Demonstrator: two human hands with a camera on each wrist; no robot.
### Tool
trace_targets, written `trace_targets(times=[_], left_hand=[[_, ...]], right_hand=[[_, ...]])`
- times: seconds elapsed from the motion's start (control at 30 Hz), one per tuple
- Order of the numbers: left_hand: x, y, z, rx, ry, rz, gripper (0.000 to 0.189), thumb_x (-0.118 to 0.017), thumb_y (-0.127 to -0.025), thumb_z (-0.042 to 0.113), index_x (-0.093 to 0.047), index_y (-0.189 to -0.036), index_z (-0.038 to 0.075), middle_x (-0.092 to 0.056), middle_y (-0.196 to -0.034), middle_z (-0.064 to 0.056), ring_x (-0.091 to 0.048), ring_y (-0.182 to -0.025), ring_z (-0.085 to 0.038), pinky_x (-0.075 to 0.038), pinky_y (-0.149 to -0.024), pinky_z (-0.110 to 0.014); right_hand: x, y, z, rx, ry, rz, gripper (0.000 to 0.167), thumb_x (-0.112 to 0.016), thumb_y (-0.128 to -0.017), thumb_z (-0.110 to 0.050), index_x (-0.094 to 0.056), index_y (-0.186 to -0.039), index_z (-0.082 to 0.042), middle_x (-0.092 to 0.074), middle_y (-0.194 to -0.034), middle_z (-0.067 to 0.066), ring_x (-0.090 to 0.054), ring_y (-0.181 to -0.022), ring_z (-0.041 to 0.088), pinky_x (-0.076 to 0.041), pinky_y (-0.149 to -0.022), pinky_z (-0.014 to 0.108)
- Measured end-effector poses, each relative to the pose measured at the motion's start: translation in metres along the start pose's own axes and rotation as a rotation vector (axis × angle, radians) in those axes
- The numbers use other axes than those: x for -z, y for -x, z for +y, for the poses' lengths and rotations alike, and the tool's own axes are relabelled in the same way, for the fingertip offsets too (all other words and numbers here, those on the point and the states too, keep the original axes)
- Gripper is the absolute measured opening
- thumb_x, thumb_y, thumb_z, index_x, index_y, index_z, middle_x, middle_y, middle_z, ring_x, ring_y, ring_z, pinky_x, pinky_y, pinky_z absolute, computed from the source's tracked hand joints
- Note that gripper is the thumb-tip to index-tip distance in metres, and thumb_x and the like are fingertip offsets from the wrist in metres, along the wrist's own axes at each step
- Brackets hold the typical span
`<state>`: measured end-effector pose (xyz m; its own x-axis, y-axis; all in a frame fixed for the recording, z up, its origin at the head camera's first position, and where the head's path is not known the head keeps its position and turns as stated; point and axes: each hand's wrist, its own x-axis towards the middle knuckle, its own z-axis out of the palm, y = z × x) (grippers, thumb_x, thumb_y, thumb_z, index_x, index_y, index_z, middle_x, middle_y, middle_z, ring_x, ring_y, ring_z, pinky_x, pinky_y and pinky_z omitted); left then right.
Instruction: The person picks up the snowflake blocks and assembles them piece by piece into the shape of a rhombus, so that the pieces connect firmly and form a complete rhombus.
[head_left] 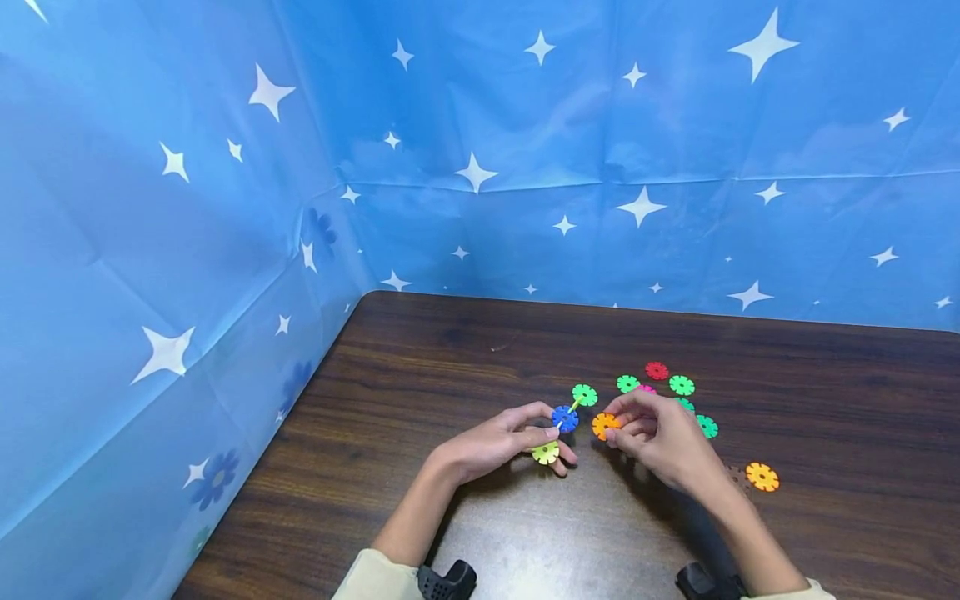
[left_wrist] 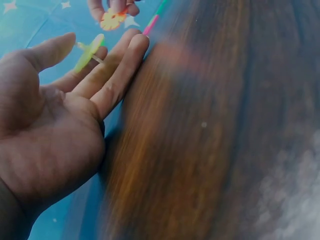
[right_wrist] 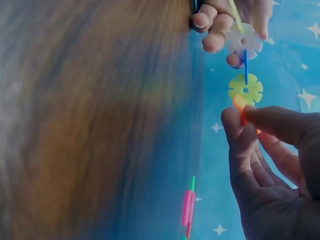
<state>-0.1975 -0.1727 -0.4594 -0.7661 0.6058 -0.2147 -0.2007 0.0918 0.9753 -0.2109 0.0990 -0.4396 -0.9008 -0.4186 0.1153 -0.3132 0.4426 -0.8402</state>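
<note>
My left hand [head_left: 495, 442] pinches a chain of notched plastic discs between thumb and fingers. The chain has a green disc [head_left: 585, 395] at its far end, a blue disc [head_left: 565, 419], a yellow-green disc [head_left: 546, 452] at the near end, and yellow and white discs turned edge-on. The white disc [right_wrist: 243, 41] faces the right wrist view, by the left fingertips. My right hand [head_left: 663, 442] pinches a single orange disc [head_left: 604, 426] between thumb and fingertips, just right of the chain. Whether the orange disc touches the chain I cannot tell.
Loose discs lie on the dark wooden table [head_left: 420, 358] beyond and beside the right hand: a red disc [head_left: 657, 371], several green ones, a partly covered pink disc [head_left: 646, 389], another orange disc [head_left: 762, 477] and a brown one [head_left: 738, 477]. A blue starry cloth [head_left: 480, 225] hangs behind.
</note>
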Motion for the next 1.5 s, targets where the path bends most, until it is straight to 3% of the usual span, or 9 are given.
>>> trace_targets(times=[0.3,0.6,1.0,1.07,1.17,1.3,1.5], left_hand=[[0.0013,0.0005,0.0011,-0.012,-0.086,-0.054,0.035,-0.045,-0.117,0.024,-0.05,-0.142,0.001,-0.075,-0.129,-0.025,-0.076,-0.113,-0.02,-0.053,-0.109,-0.03],[0.0025,0.0001,0.0005,-0.021,-0.113,-0.086,0.037,-0.046,-0.116,0.028,-0.051,-0.142,0.001,-0.075,-0.131,-0.023,-0.072,-0.118,-0.016,-0.051,-0.109,-0.031],[0.0032,-0.0013,-0.0011,-0.032,-0.141,-0.097,0.038,-0.049,-0.115,0.029,-0.056,-0.143,0.003,-0.076,-0.131,-0.02,-0.073,-0.118,-0.017,-0.053,-0.108,-0.031],[0.0034,-0.001,-0.001,-0.032,-0.146,-0.099,0.038,-0.048,-0.116,0.029,-0.056,-0.145,0.005,-0.076,-0.131,-0.019,-0.073,-0.119,-0.017,-0.053,-0.109,-0.031],[0.0041,-0.0003,-0.0009,-0.034,-0.163,-0.106,0.039,-0.047,-0.116,0.029,-0.056,-0.146,0.006,-0.076,-0.132,-0.018,-0.072,-0.121,-0.017,-0.052,-0.112,-0.031],[0.0055,0.001,-0.0012,-0.045,-0.184,-0.126,0.039,-0.044,-0.117,0.029,-0.055,-0.147,0.006,-0.076,-0.133,-0.017,-0.071,-0.126,-0.018,-0.046,-0.119,-0.032],[0.007,0.0043,-0.0015,-0.039,-0.163,-0.142,0.04,-0.042,-0.117,0.026,-0.054,-0.151,0.009,-0.074,-0.136,-0.018,-0.069,-0.13,-0.018,-0.043,-0.123,-0.034]], right_hand=[[-0.0056,-0.0004,-0.0035,0.028,0.103,0.067,0.022,-0.083,-0.091,0.001,-0.074,-0.111,-0.001,-0.077,-0.095,0.008,-0.074,-0.077,0.011,-0.061,-0.067,0.02],[-0.0064,-0.0008,-0.0056,0.02,0.155,0.106,0.023,-0.084,-0.089,0.002,-0.075,-0.109,-0.002,-0.074,-0.09,0.006,-0.073,-0.076,0.011,-0.06,-0.067,0.018],[-0.007,0.0,-0.0055,0.037,0.134,0.102,0.026,-0.087,-0.089,-0.005,-0.075,-0.111,-0.001,-0.076,-0.091,0.006,-0.076,-0.075,0.012,-0.061,-0.064,0.02],[-0.0067,0.0001,-0.0051,0.032,0.112,0.09,0.03,-0.086,-0.09,-0.005,-0.073,-0.116,-0.001,-0.076,-0.096,0.01,-0.077,-0.077,0.015,-0.061,-0.062,0.021],[-0.0051,0.0002,-0.004,0.027,0.082,0.062,0.042,-0.085,-0.091,-0.005,-0.069,-0.129,-0.003,-0.075,-0.117,0.019,-0.081,-0.082,0.018,-0.06,-0.06,0.023],[-0.0027,0.0007,-0.0022,0.043,0.022,-0.012,0.058,-0.083,-0.092,-0.003,-0.06,-0.145,-0.003,-0.06,-0.146,0.028,-0.082,-0.086,0.021,-0.061,-0.061,0.026],[-0.0033,0.0004,0.0004,0.108,-0.066,-0.162,0.064,-0.075,-0.098,-0.002,-0.047,-0.156,0.005,-0.051,-0.152,0.035,-0.081,-0.099,0.029,-0.065,-0.071,0.027]])
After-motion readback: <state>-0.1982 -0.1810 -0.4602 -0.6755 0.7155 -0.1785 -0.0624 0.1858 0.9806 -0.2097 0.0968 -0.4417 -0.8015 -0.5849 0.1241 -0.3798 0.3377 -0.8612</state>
